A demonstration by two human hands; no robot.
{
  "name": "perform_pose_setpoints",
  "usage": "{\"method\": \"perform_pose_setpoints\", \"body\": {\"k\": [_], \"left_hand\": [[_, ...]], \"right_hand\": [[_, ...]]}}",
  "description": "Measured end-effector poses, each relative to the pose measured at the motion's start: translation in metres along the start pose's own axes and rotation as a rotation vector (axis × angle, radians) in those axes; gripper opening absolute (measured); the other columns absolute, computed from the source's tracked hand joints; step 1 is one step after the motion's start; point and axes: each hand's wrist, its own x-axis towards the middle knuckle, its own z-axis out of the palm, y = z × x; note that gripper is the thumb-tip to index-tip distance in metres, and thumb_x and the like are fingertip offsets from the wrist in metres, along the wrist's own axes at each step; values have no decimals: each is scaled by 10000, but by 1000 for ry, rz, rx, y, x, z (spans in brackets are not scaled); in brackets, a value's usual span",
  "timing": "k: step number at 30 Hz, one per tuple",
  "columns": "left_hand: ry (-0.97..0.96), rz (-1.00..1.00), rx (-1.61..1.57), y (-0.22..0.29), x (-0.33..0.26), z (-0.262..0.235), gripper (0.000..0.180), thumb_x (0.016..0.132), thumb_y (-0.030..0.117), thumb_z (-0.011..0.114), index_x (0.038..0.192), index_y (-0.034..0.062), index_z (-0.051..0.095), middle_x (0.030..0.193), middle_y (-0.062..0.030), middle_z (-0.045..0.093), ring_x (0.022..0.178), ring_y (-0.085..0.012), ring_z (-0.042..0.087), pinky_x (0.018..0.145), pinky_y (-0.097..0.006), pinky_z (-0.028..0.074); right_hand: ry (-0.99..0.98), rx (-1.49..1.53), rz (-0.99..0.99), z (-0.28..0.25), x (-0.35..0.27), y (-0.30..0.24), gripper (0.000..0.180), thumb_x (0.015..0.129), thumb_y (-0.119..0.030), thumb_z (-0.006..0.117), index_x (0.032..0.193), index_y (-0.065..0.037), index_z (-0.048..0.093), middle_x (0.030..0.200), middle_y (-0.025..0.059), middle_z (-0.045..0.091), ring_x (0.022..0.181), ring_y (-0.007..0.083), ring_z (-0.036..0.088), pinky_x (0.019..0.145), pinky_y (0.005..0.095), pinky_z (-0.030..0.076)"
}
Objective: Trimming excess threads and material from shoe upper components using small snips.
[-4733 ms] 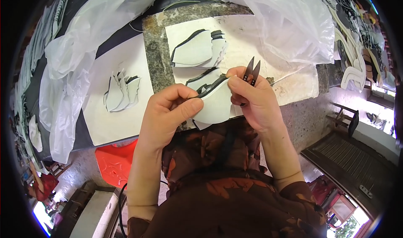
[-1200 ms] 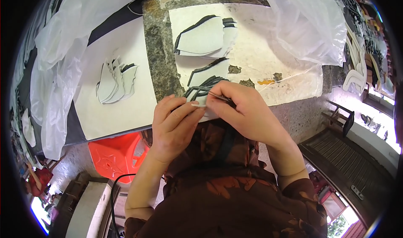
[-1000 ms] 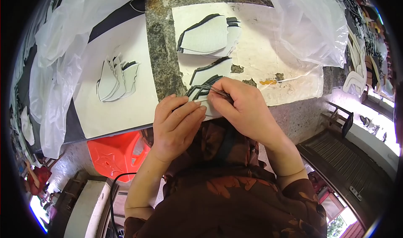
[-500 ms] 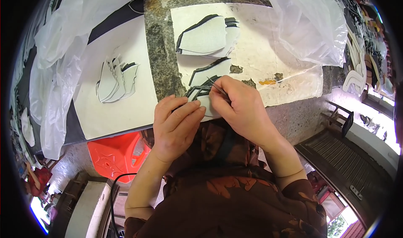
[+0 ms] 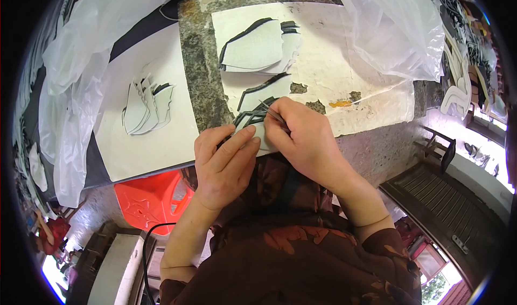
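At the table's near edge lies a pale fabric piece with dark edging, partly covered by my fingers. My left hand rests on its left side, fingers stretched out and pressing it down. In my right hand, thumb and fingers are closed around thin metal tweezers. Their tip points up and left over the dark strips along the piece's far edge. Just beyond lies another pale piece with a dark edge. What my left fingertips cover is hidden.
Farther back on the worn white sheet is a pile of pale dark-edged pieces. A second pile sits on the left white board. Clear plastic sheeting drapes the left side, more plastic the right. A red stool stands below.
The tweezers' tip has shifted slightly left along the piece's dark edge, with my right hand. My left hand stays on the piece. The whole view has moved a little.
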Motion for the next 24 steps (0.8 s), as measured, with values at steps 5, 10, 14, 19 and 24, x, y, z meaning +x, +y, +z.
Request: {"method": "perform_pose_setpoints", "body": {"k": [5, 10, 14, 19, 24], "left_hand": [[-10, -13, 1, 2, 4, -1, 300, 736, 73, 786, 1033, 103, 757, 1230, -16, 700, 1088, -274, 611, 927, -441, 463], [-19, -38, -5, 6, 10, -1, 293, 727, 64, 770, 1016, 99, 740, 1189, -28, 698, 1031, -268, 620, 900, -433, 455], [-37, -63, -18, 8, 13, -3, 287, 737, 62, 758, 1021, 97, 731, 1170, -30, 695, 1008, -260, 622, 893, -430, 452], [-62, -86, -13, 12, 16, -3, 306, 772, 4, 752, 1069, 79, 738, 1141, -48, 693, 1074, -283, 600, 943, -417, 474], [-74, -88, -7, 13, 17, -5, 357, 782, 9, 744, 1133, 75, 745, 1124, -50, 686, 1061, -279, 590, 948, -416, 471]], "right_hand": [[-1, 0, 1, 0, 0, 1, 96, 926, -77, 643, 967, 0, 603, 807, 147, 619, 715, 280, 622, 677, 353, 508], [-28, 21, 12, -4, 1, 0, 119, 927, -100, 663, 966, 0, 610, 831, 157, 639, 746, 319, 642, 687, 369, 510], [-67, -57, 10, -21, 4, -3, 140, 924, -119, 683, 971, -2, 622, 851, 160, 651, 773, 342, 648, 699, 382, 510], [-150, -158, -6, -29, 8, -4, 154, 893, -118, 703, 986, -12, 641, 871, 165, 648, 801, 368, 644, 704, 403, 507], [-130, -198, -103, -32, 8, -2, 115, 898, -109, 648, 966, -29, 602, 880, 156, 632, 841, 382, 641, 729, 464, 513]]}}
